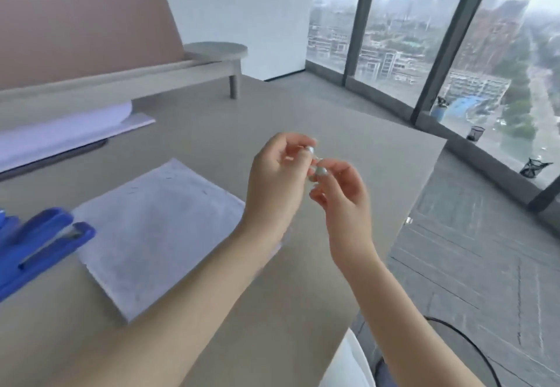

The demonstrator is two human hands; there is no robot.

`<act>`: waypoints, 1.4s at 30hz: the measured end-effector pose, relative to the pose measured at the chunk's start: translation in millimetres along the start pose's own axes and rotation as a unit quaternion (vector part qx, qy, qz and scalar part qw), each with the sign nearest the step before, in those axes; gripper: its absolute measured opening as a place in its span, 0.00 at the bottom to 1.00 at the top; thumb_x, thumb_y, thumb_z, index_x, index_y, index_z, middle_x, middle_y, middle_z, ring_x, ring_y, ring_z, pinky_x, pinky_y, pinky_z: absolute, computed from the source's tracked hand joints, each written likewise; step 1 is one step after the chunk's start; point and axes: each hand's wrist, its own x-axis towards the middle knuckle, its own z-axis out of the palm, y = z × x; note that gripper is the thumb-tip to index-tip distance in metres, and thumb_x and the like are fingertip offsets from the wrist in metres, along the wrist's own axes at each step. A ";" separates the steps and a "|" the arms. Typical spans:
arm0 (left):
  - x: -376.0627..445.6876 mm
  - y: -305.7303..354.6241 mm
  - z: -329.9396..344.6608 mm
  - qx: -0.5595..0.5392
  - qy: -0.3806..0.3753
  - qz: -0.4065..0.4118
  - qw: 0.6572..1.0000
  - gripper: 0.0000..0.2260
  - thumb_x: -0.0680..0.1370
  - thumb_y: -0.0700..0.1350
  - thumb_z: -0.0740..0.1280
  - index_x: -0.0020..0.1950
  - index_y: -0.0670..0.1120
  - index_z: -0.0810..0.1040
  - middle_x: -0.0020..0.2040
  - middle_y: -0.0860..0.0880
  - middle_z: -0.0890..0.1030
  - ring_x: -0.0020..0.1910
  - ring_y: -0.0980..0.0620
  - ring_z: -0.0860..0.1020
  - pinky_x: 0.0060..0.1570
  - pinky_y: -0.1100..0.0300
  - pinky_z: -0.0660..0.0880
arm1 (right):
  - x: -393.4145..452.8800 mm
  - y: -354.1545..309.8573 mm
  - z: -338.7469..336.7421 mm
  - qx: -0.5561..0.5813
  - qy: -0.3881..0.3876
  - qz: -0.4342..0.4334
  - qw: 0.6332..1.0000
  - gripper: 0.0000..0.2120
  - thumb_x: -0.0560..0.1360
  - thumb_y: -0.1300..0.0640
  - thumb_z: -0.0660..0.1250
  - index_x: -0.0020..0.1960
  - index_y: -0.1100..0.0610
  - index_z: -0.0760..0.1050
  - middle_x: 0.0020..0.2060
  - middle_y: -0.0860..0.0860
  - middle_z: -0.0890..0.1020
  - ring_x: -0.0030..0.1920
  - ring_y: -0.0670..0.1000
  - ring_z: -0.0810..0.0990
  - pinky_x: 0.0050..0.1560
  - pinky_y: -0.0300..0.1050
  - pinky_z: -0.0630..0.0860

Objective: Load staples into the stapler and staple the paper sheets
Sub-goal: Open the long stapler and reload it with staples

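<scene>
- Loading looks not yet done: the blue stapler (39, 250) lies hinged open on the surface (303, 265), just left of the paper sheets (157, 232), touched by neither hand.
- The left hand (278, 180) and right hand (342, 192) meet in the air to the right of the sheets, fingertips pinching something small between them, probably a staple strip (313, 161); it is too blurred to be sure.
- The stapler's long axis runs diagonally, its open ends pointing up-right toward the sheets.
- Still ahead, by my reckoning: seating the staples, closing the stapler, stapling the sheets.
</scene>
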 end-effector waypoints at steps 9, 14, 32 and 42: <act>-36.4 -1.9 -207.6 0.456 0.092 0.040 0.884 0.10 0.75 0.43 0.64 0.55 0.54 0.74 0.52 0.57 0.75 0.55 0.54 0.72 0.49 0.64 0.67 | -32.1 49.8 125.4 -0.213 -0.263 -0.004 0.941 0.08 0.77 0.60 0.60 0.45 0.49 0.75 0.44 0.38 0.78 0.44 0.39 0.76 0.45 0.27 0.69; -56.5 -7.4 -272.8 0.613 0.085 -0.125 0.775 0.21 0.74 0.48 0.66 0.65 0.50 0.67 0.57 0.47 0.75 0.55 0.44 0.72 0.51 0.52 0.68 | -38.1 65.5 177.4 -0.343 -0.359 -0.068 0.865 0.07 0.76 0.58 0.62 0.52 0.52 0.76 0.51 0.43 0.75 0.52 0.44 0.73 0.45 0.31 0.66; -5.8 -49.3 -288.0 0.527 0.107 -0.086 0.839 0.11 0.78 0.41 0.60 0.59 0.50 0.68 0.53 0.49 0.76 0.44 0.48 0.75 0.41 0.56 0.71 | -17.8 89.1 176.8 -0.514 -0.429 -0.062 0.740 0.19 0.76 0.50 0.60 0.67 0.46 0.65 0.70 0.41 0.63 0.71 0.47 0.60 0.70 0.41 0.53; 46.3 -68.3 -305.0 0.542 0.142 -0.104 0.822 0.12 0.76 0.38 0.61 0.60 0.43 0.69 0.56 0.43 0.76 0.50 0.44 0.75 0.46 0.49 0.73 | -9.2 97.3 172.1 -0.539 -0.374 -0.075 0.751 0.18 0.78 0.48 0.56 0.67 0.45 0.63 0.69 0.39 0.63 0.71 0.44 0.59 0.72 0.41 0.45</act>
